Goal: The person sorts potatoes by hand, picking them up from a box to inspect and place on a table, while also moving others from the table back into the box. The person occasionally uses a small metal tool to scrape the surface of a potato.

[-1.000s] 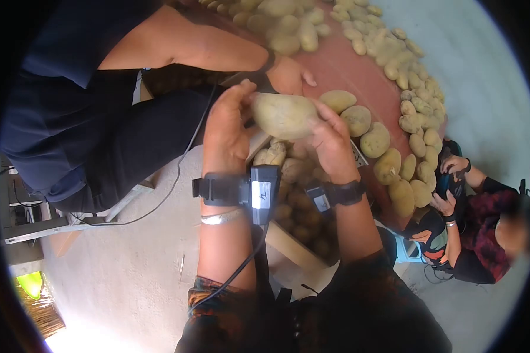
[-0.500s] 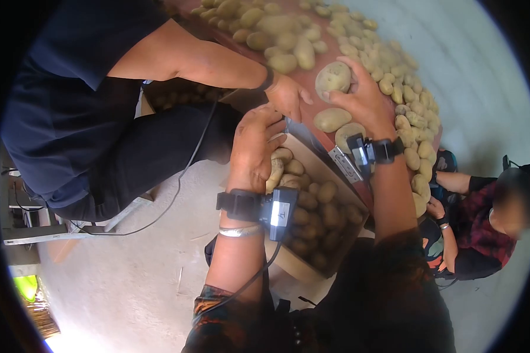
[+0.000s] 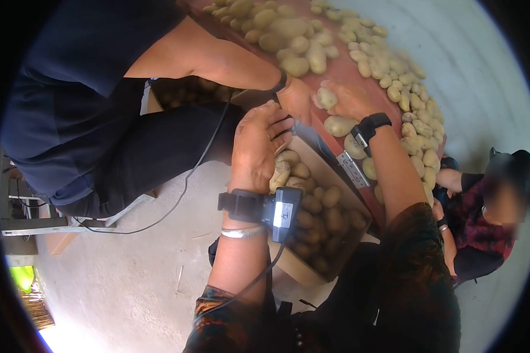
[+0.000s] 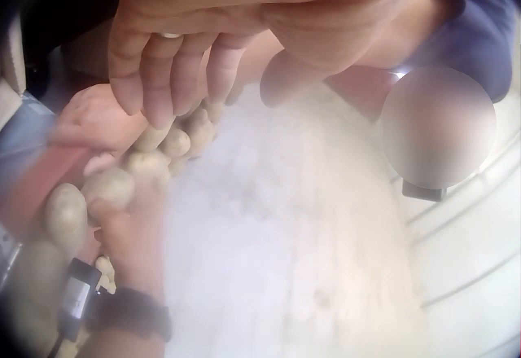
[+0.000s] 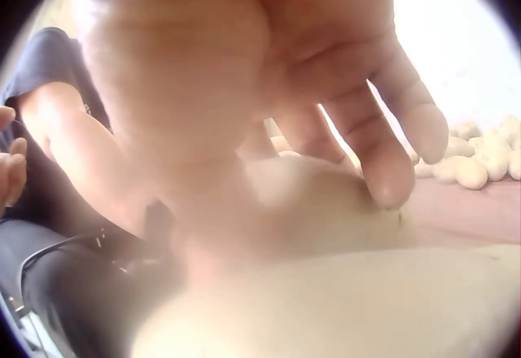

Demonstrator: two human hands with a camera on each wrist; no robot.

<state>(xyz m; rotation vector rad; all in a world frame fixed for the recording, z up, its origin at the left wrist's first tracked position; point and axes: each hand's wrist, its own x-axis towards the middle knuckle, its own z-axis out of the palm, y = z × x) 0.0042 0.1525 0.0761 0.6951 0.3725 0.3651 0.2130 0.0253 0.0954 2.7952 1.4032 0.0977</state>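
Observation:
On the red surface [image 3: 359, 88], my right hand [image 3: 353, 101] grips a potato [image 3: 327, 99] close beside another person's hand [image 3: 295, 97]. The right wrist view shows my fingers spread over that potato [image 5: 317, 199], blurred. My left hand [image 3: 256, 138] hangs over the edge of a cardboard box of potatoes and holds nothing. Its fingers [image 4: 159, 81] are loosely bent in the left wrist view. Two more potatoes, the nearer one [image 3: 339, 126] pale and oval, lie just below my right hand.
The cardboard box [image 3: 297, 267] stands below the red surface, with a metal hinge [image 3: 352, 169] at that surface's edge. Potatoes [image 3: 418, 117] line the far rim, and a pile [image 3: 294, 41] lies at the top. One person leans in from the left; another person [image 3: 483, 217] sits at right.
Both hands held a large potato at first. My left hand then let go and lowered slightly; my right hand went onto the red surface with a potato, then moved towards the other person's hand.

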